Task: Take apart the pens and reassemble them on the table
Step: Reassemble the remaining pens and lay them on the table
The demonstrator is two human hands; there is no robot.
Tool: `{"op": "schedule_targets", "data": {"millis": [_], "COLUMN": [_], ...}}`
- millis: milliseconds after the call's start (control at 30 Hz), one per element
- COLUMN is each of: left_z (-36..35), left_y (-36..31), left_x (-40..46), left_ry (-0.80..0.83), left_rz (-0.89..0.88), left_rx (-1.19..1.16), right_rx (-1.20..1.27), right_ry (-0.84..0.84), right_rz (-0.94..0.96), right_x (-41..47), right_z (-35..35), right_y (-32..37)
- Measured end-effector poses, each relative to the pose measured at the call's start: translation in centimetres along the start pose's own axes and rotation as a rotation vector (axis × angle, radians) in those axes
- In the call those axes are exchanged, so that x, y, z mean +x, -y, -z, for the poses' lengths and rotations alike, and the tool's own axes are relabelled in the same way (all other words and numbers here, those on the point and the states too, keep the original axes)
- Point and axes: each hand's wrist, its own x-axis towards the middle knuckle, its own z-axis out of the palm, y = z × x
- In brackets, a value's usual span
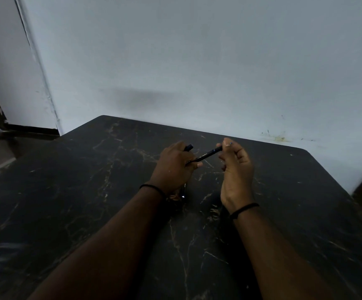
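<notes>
Left hand point(175, 164) closed around lower end of black pen point(206, 156) plus a dark cap point(189, 147). Right hand point(236, 169) fingertips pinch pen's upper end. Pen held above table point(89, 191).

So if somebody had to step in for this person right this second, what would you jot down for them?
Left hand: closed around the lower end of a slim black pen barrel, with a second short black piece poking out above its knuckles.
Right hand: pinching the barrel's upper end, where a small blue tip shows.
Both are held above the black marble-patterned table. A small shiny item lies under the left wrist, unclear what.
Whether the pen is coming apart or going together cannot be told.
</notes>
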Motion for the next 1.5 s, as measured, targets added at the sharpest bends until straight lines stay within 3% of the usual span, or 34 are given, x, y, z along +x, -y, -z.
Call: {"op": "schedule_targets", "data": {"millis": [133,300,567,767,933,1133,1333,1500], "left_z": [0.07,0.0,0.09,-0.14,-0.06,-0.31,-0.19,-0.23], "left_y": [0.08,-0.12,0.01,-0.13,-0.09,-0.02,-0.02,-0.09], "left_x": [-0.08,-0.06,-0.1,-0.16,-0.18,-0.16,-0.22,-0.23], "left_ry": [-0.01,0.001,-0.012,0.006,-0.03,0.034,0.013,0.025], "left_rz": [-0.008,-0.017,0.014,0.019,0.016,0.02,0.012,-0.003], "left_rx": [0.015,0.004,-0.016,-0.015,-0.036,-0.016,-0.015,-0.01], "right_rx": [-0.086,-0.02,-0.079,-0.004,-0.065,0.01,-0.059,-0.04], "right_ry": [0.088,-0.049,0.112,-0.021,0.13,-0.025,0.122,-0.018], "right_rz": [-0.003,0.004,-0.019,-0.029,-0.037,-0.015,-0.049,-0.014], "right_x": [-0.25,0.09,-0.27,-0.19,-0.09,-0.33,-0.43,-0.79], "right_z": [0.01,-0.07,0.03,-0.02,0.13,-0.18,-0.15,-0.33], "right_y": [0.19,0.2,0.32,0.13,0.02,0.03,-0.03,-0.02]}}
